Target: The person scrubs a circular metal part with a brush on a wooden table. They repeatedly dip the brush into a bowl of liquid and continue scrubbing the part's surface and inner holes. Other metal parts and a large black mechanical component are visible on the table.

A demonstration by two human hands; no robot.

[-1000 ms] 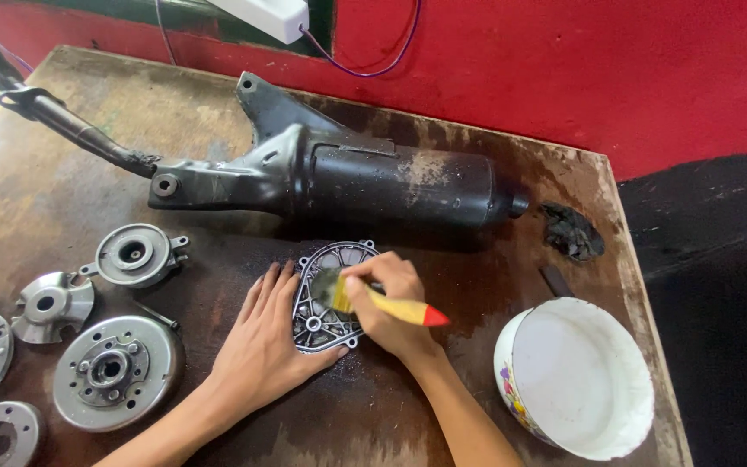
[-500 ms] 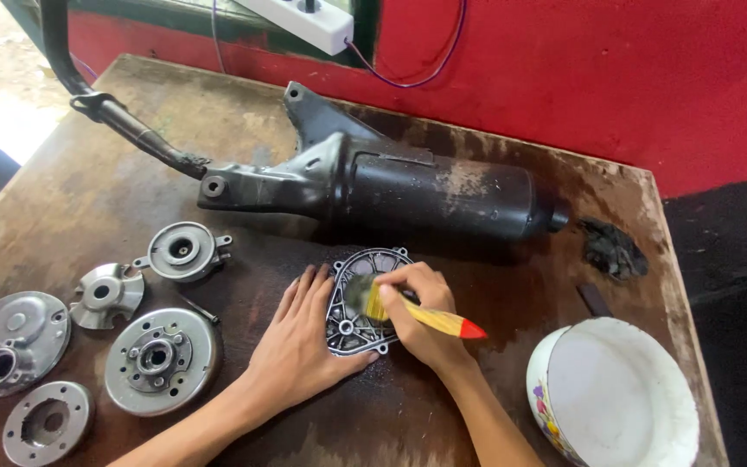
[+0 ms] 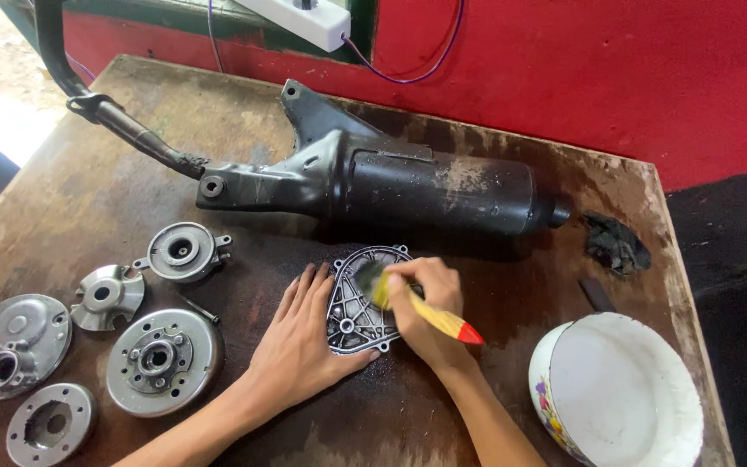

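Ribbed metal cover plate [image 3: 354, 304] lies flat on the stained wooden table [image 3: 97, 182], just in front of the long black exhaust muffler [image 3: 408, 186] that stretches across the bench. The left hand [image 3: 300, 346] presses down beside it, fingers spread and flat, their tips touching the plate's left edge to pin it. The right hand [image 3: 425, 303] has its fingers curled tight around a yellow-handled brush [image 3: 421, 313] with a red tip, the bristles down on the plate's upper face. It looks like the scrubbing stage, grime being worked out of the ribs. I'd judge the next stroke needs the bristles pushed into the recesses while the plate is kept from sliding. A white bowl [image 3: 620, 393] with a flowered side stands near the right forearm. Well to the left sit several round silver engine parts [image 3: 162, 361], and a black rag [image 3: 616, 242] lies by the muffler's end.
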